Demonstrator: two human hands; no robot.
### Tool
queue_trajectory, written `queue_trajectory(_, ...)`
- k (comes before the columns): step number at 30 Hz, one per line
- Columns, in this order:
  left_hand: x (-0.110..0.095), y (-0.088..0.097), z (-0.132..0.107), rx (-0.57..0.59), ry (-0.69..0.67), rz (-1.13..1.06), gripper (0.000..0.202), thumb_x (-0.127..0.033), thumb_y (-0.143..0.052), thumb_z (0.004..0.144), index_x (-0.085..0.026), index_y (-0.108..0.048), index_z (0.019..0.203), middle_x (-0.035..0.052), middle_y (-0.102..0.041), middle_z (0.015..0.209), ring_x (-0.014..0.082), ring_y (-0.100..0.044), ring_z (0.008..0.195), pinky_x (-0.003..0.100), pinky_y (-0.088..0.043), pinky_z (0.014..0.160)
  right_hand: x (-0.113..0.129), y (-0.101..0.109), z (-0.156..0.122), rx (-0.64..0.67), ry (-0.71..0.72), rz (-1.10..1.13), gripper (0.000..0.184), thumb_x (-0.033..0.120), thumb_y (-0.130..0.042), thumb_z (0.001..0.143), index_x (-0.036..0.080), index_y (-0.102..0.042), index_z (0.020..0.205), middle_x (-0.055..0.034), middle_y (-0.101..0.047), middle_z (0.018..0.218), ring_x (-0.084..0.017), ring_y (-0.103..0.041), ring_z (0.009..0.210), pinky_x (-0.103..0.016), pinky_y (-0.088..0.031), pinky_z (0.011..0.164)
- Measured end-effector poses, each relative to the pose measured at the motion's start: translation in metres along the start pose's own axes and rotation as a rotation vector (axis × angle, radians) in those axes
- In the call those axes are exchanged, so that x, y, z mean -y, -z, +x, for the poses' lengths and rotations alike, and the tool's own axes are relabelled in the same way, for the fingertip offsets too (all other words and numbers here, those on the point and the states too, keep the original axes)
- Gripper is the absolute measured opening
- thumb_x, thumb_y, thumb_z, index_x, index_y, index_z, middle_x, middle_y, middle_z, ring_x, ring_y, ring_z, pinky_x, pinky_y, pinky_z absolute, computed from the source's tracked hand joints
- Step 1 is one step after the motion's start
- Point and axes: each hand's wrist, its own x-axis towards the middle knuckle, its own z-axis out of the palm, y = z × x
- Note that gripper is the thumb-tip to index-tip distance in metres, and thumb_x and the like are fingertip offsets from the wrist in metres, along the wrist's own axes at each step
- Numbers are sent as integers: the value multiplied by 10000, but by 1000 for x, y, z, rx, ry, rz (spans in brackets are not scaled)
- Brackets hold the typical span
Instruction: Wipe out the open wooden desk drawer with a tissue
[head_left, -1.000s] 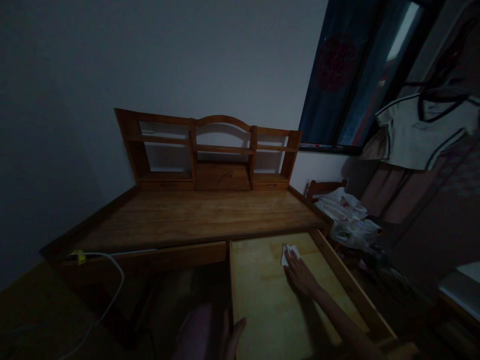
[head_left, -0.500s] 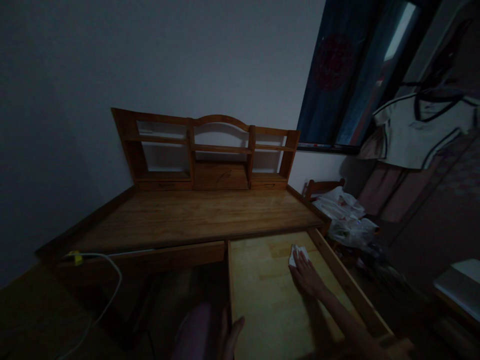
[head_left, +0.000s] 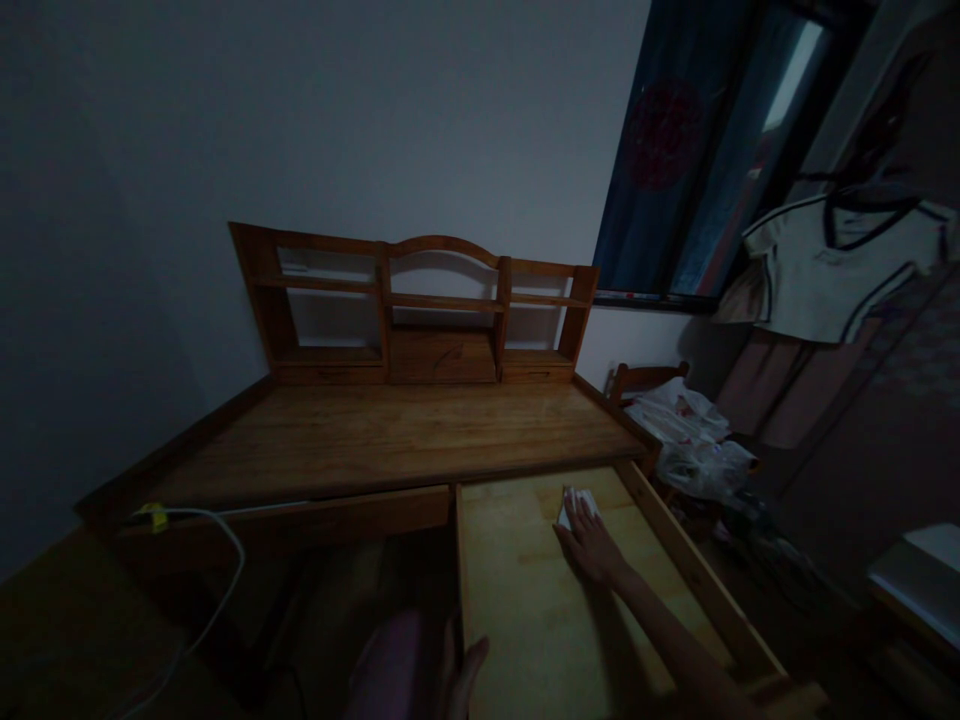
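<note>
The left hand [head_left: 466, 677] was at the wooden drawer's [head_left: 517, 590] left side; dim light left its grip indeterminate. Farther in, the right hand [head_left: 592, 548] lay flat, fingers extended, over a white wipe [head_left: 588, 499] on the drawer floor. Beyond stood the desktop hutch [head_left: 442, 352].

The drawer [head_left: 517, 600] stands pulled out toward the near side from the right part of the desk [head_left: 420, 430]. It is broad and shallow, with low wooden side walls and a pale yellowish bottom of joined wood pieces in slightly differing tones. A small white cloth [head_left: 590, 500] lies on that bottom, in the far half and right of the middle, partly covered by the fingers of the right hand [head_left: 592, 547], its far right edge showing
</note>
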Motion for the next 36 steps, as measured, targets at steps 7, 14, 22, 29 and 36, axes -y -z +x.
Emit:
queue_trajectory(7,-7,-8,-1,-5,5,27,537,-512,-786,599,-355,-644,1092,29,-660,1340,323,-394,1443,368,-412,1117,48,10,5,64,55,43,729,616,-166,1013,238,90,1581,-28,-13,1666,-233,5,1545,-491,-153,1241)
queue_trajectory(14,-5,-10,-6,2,7,21,546,-515,-727,672,-337,-621,1177,48,-643,1365,311,-405,1440,351,-440,1101,70,18,-3,90,126,48,704,590,-179,1022,264,106,1577,-14,23,1667,-214,20,1547,-459,-139,1244)
queue_trajectory(22,-10,-14,-7,-2,-29,7,490,-465,-756,674,-335,-644,1133,38,-691,1280,309,-427,1427,367,-422,1117,89,24,-13,125,199,89,699,577,-202,1029,267,100,1579,-28,31,1666,-226,29,1547,-479,-119,1246)
queue_trajectory(29,-13,-13,-13,-14,-24,-5,447,-424,-800,636,-334,-654,1049,42,-695,1273,337,-501,1367,372,-486,1053,105,22,-18,144,268,122,695,564,-227,1033,276,79,1585,-23,26,1668,-232,21,1547,-489,-128,1248)
queue_trajectory(36,-11,-15,-5,-40,-37,-5,405,-367,-755,687,-297,-647,1071,58,-705,1241,320,-450,1411,374,-416,1123,112,18,-22,141,327,129,691,529,-264,1039,265,57,1590,-51,-9,1666,-244,-9,1548,-513,-150,1241)
